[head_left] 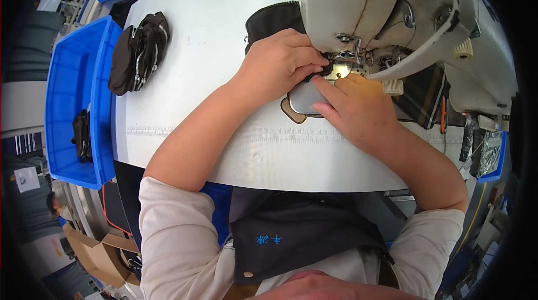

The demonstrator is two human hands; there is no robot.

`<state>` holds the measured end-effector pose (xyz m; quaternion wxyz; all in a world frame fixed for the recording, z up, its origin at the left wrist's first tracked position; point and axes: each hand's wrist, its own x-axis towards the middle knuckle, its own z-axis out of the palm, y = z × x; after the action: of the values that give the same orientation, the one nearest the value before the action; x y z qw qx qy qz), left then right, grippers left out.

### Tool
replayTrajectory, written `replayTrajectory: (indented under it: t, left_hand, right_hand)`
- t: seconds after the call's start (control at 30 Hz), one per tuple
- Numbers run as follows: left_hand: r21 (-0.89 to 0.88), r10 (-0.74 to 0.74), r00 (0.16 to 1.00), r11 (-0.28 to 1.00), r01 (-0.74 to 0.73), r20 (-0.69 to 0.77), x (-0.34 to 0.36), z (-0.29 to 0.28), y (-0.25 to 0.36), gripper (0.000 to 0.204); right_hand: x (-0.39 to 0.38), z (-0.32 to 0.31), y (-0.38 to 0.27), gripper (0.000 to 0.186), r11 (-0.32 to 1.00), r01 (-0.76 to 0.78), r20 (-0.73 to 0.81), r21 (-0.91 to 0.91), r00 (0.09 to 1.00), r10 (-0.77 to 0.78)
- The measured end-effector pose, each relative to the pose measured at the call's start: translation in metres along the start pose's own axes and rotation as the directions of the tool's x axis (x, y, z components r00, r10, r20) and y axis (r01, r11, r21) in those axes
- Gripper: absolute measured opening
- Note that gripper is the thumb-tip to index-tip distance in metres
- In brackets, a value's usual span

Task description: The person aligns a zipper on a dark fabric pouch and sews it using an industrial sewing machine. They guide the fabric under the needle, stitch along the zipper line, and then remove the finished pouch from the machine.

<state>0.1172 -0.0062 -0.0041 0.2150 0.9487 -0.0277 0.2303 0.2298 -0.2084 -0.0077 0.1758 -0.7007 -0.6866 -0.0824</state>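
2 hands pinch black fabric piece (280, 22) at sewing machine (358, 3) needle: left hand (280, 62) fingers curled gripping it, right hand (353, 107) fingers pressing flat, nearer needle.

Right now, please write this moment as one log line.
left hand: pressing black fabric piece at needle | right hand: fingers beside metal plate | sewing machine above | black pouches left on table
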Motion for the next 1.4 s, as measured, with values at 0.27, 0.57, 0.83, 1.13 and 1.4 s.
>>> replayTrajectory:
  t: [0.27,0.57,0.83,1.13,1.4]
  left_hand:
    - [0.064,-0.02,1.0,0.998,0.018,0.024,0.0,-0.003,0.004,0.012]
    - [0.131,-0.037,0.999,0.991,0.038,-0.013,0.0,0.0,0.01,0.011]
    - [0.17,-0.056,0.998,0.983,0.063,-0.04,-0.001,0.006,0.013,0.008]
    - [0.146,-0.093,0.994,0.984,0.101,-0.061,0.001,0.005,0.014,0.008]
    - [0.157,-0.109,0.989,0.98,0.123,-0.098,-0.001,0.009,0.015,0.009]
  right_hand:
    - [-0.001,0.002,0.0,0.039,1.0,0.001,-0.021,-0.004,1.0,-0.001]
    - [0.0,-0.002,0.0,0.037,0.999,-0.013,-0.018,-0.042,1.0,0.012]
    - [0.001,-0.004,0.0,0.037,0.999,-0.026,-0.029,-0.022,0.999,0.025]
    - [0.002,-0.003,0.001,0.038,0.999,-0.007,-0.053,-0.035,0.999,0.006]
    - [0.002,-0.003,0.001,0.038,1.0,-0.022,-0.053,-0.014,0.998,0.022]
